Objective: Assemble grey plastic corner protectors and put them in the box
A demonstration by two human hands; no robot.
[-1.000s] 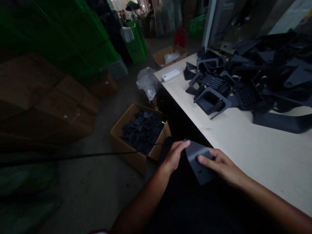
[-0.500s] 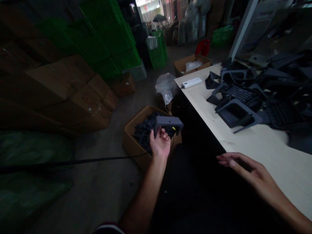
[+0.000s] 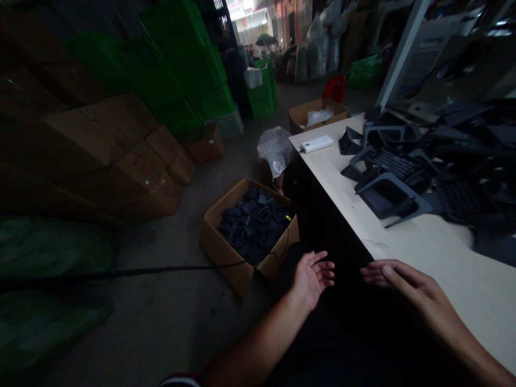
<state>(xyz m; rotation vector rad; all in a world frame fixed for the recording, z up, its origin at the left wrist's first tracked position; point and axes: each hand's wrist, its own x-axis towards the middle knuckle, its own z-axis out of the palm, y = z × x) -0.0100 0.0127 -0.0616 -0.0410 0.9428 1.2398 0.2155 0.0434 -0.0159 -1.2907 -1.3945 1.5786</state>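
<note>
My left hand point(image 3: 312, 277) is empty, palm up with its fingers apart, to the right of the near corner of an open cardboard box point(image 3: 228, 258). Dark grey plastic parts point(image 3: 256, 223) fill much of that box, with a small yellow mark among them. At the table's near edge, my right hand point(image 3: 407, 282) holds nothing, its fingers stretched out and the thumb slightly apart. On the white table point(image 3: 435, 242) lies a heap of dark grey plastic frames point(image 3: 393, 196). A white power bank point(image 3: 317, 144) rests by the table's far left corner.
Stacked cardboard boxes point(image 3: 116, 140) and green crates point(image 3: 173, 70) stand at the left. A black cord point(image 3: 161, 270) runs across to the box. Clear plastic sheeting point(image 3: 276, 150) sits beyond the box. Another open carton point(image 3: 300, 115) and a red chair point(image 3: 334, 88) are behind the table.
My left hand has let go of a grey plastic frame over the box and drawn back to the right. My right hand has barely moved.
</note>
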